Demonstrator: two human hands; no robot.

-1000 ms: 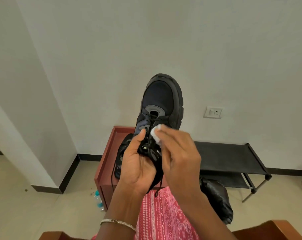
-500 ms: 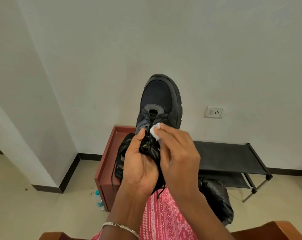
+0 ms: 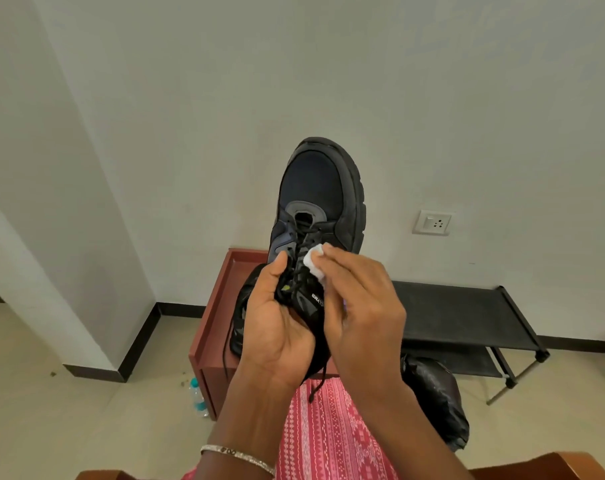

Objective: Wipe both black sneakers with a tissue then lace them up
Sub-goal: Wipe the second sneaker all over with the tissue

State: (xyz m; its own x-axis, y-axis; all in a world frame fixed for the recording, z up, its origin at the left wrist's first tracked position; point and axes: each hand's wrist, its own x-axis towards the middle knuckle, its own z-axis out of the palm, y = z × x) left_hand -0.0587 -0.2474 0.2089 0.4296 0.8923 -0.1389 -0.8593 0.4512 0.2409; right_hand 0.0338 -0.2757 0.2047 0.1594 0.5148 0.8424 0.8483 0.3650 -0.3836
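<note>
I hold one black sneaker up in front of me, toe pointing away and upward. My left hand grips its heel and collar from the left, thumb up beside the laces. My right hand pinches a small white tissue and presses it on the right side of the lacing area. A loose lace end hangs below my hands. The second black sneaker lies on the brown table behind my left hand, mostly hidden.
A reddish-brown low table stands against the wall. A black shoe rack is to its right, with a black bag on the floor in front. A small bottle lies on the floor. A wall socket is at right.
The sneaker and both hands have shifted slightly. My right hand has slid the tissue a little along the right side of the laces.
</note>
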